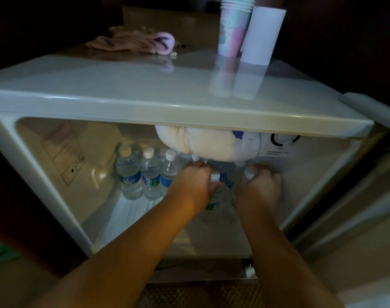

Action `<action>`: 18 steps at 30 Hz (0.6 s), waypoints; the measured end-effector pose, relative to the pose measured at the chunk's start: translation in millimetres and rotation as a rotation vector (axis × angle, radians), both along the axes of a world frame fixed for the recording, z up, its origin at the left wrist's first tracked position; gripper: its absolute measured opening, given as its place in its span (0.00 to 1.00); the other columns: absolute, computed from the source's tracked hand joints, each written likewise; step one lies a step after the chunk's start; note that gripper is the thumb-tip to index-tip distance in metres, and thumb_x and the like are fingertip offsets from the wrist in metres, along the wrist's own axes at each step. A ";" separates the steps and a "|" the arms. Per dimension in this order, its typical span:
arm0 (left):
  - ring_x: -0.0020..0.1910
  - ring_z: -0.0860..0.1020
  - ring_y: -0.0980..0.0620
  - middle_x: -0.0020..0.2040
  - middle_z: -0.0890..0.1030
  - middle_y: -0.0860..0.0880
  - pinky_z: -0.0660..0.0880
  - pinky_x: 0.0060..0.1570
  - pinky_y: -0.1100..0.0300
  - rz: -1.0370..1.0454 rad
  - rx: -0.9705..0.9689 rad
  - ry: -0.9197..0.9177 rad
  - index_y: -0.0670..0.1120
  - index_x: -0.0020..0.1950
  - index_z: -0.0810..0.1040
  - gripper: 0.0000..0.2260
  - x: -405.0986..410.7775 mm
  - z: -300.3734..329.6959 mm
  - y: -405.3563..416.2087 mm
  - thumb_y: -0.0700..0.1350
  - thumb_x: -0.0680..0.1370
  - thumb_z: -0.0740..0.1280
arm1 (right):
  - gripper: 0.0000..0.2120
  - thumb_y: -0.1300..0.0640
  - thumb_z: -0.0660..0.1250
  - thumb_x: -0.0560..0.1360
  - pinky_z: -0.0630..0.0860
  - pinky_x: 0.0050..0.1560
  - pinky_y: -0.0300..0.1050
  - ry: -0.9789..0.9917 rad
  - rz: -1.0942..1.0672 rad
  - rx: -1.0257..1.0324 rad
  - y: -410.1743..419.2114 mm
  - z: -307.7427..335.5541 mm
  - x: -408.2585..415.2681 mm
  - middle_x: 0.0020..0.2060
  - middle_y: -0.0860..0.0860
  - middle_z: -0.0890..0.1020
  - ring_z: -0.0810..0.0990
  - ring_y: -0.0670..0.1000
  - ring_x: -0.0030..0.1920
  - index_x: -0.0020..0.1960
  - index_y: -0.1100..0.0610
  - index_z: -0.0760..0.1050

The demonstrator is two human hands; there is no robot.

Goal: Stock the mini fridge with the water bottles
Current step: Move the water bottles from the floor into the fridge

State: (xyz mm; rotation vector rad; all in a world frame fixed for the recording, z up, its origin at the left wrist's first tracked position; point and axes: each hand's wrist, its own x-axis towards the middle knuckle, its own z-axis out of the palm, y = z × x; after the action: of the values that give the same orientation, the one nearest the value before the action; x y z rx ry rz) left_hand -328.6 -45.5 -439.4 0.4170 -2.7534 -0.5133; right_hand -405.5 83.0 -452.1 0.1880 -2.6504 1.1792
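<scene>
Both forearms reach into the mini fridge (45,174). Left hand (193,182) grips a water bottle (215,196); right hand (261,185) curls around another white-capped bottle (250,172). Nudging could topple the three clear, blue-labelled bottles (148,176) standing at the back left.

left hand (193,182), right hand (260,185), both curled, arms extended
</scene>
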 end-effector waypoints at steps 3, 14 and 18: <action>0.53 0.77 0.45 0.54 0.80 0.45 0.71 0.48 0.55 0.077 0.109 0.063 0.46 0.59 0.80 0.15 -1.5 -4.5 6.9 0.56 0.79 0.68 | 0.14 0.57 0.65 0.81 0.66 0.50 0.42 0.006 -0.003 -0.014 1.4 1.2 5.5 0.59 0.59 0.74 0.76 0.59 0.54 0.65 0.61 0.76; 0.51 0.79 0.43 0.56 0.79 0.43 0.74 0.53 0.53 0.151 0.277 0.141 0.49 0.62 0.80 0.14 -13.0 -10.6 24.0 0.52 0.79 0.70 | 0.24 0.61 0.70 0.77 0.68 0.54 0.43 -0.008 0.015 -0.116 19.8 -8.2 25.1 0.62 0.58 0.76 0.76 0.59 0.61 0.71 0.57 0.72; 0.53 0.79 0.43 0.57 0.79 0.43 0.71 0.51 0.55 0.147 0.257 0.144 0.48 0.60 0.81 0.13 -17.2 -10.2 26.5 0.51 0.79 0.70 | 0.26 0.60 0.71 0.76 0.70 0.55 0.45 -0.048 0.030 -0.134 24.1 -13.2 26.5 0.61 0.56 0.76 0.76 0.58 0.60 0.73 0.53 0.70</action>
State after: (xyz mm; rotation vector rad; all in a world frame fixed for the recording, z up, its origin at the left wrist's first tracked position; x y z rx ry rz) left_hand -345.8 -18.9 -449.6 0.6121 -2.5038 -0.8283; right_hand -379.0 107.1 -465.3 0.1789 -2.6055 1.3826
